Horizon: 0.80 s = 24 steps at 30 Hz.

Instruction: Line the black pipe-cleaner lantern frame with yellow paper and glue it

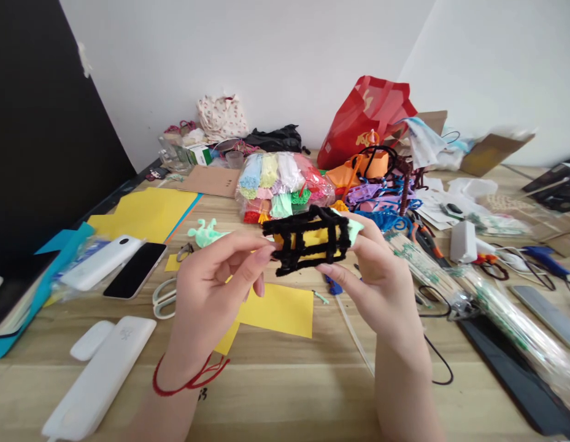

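Note:
Both hands hold up a small box-like frame of black pipe cleaners point(307, 244) with yellow paper inside it, just above the wooden table point(285, 380). My left hand point(211, 294), with a red string round its wrist, pinches the frame's left end between thumb and fingers. From the other side, my right hand point(381, 282) grips the right end, fingers curled under it. Beneath the hands lies a cut piece of yellow paper point(278, 310).
At the left lie a black phone point(135, 270), white cases point(100, 374), scissors point(164, 299) and yellow paper sheets point(149, 212). Behind are a clear bag of coloured pipe cleaners point(285, 184) and a red bag point(367, 120). Bagged sticks point(450, 276), pliers point(425, 236) and cables crowd the right.

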### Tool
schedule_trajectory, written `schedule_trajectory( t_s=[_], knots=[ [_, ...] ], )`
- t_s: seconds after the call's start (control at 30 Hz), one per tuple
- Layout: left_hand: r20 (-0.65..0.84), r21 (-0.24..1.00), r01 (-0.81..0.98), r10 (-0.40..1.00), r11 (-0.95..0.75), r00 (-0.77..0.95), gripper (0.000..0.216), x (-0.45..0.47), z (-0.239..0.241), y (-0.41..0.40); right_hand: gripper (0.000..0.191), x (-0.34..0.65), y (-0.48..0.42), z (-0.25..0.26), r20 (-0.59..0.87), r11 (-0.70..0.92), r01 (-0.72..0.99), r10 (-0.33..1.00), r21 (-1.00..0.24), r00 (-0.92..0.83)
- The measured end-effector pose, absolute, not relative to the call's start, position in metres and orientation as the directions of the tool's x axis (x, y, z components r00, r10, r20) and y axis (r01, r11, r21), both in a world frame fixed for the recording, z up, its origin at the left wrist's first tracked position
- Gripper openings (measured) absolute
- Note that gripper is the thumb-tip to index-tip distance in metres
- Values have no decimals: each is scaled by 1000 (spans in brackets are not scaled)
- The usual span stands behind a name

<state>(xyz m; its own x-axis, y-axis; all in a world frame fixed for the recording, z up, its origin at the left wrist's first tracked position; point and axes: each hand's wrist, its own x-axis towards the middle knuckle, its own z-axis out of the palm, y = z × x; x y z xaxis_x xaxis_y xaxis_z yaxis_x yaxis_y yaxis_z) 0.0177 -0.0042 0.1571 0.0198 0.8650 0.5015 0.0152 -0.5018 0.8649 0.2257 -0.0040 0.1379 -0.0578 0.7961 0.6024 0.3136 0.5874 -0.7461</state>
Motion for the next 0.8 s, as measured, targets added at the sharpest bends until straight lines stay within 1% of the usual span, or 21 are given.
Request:
schedule_trajectory(
  t_s=[0.03,0.1,0.13,0.23,0.27,0.33,0.43,0.53,0.6,0.67,0.73,0.8],
  knots=[
    [517,855,18,855,-518,47,11,16,158,-5,13,225,-4,137,600,585,293,799,-756,-48],
    [545,835,28,832,-550,100,6,13,158,-5,12,224,-5,137,594,580,238,805,-779,-18],
    [557,825,35,821,-565,125,9,12,158,-5,12,222,-5,137,587,575,204,810,-792,-2],
    [593,789,72,788,-610,168,32,13,155,-6,10,218,-8,140,550,543,100,833,-833,56],
    [610,774,91,776,-627,164,34,13,155,-6,10,217,-9,141,533,529,68,842,-846,77],
    [634,745,134,757,-653,159,30,15,153,-7,9,217,-8,143,493,496,-2,864,-869,106],
    [673,695,201,723,-690,155,23,18,154,-8,10,220,-4,141,402,406,-122,914,-906,60],
    [750,594,285,646,-752,142,21,20,156,-8,15,224,4,137,295,279,-211,954,-937,-49],
    [789,533,332,599,-778,138,20,22,157,-7,18,225,8,134,245,218,-236,965,-947,-93],
    [790,510,377,594,-773,150,17,22,156,-4,18,226,10,133,243,216,-229,965,-949,-100],
    [757,529,412,632,-742,167,14,21,155,-2,17,225,10,134,284,262,-211,956,-942,-80],
    [726,567,407,668,-716,163,14,20,153,-1,17,225,9,135,332,314,-194,941,-929,-67]
  ],
)
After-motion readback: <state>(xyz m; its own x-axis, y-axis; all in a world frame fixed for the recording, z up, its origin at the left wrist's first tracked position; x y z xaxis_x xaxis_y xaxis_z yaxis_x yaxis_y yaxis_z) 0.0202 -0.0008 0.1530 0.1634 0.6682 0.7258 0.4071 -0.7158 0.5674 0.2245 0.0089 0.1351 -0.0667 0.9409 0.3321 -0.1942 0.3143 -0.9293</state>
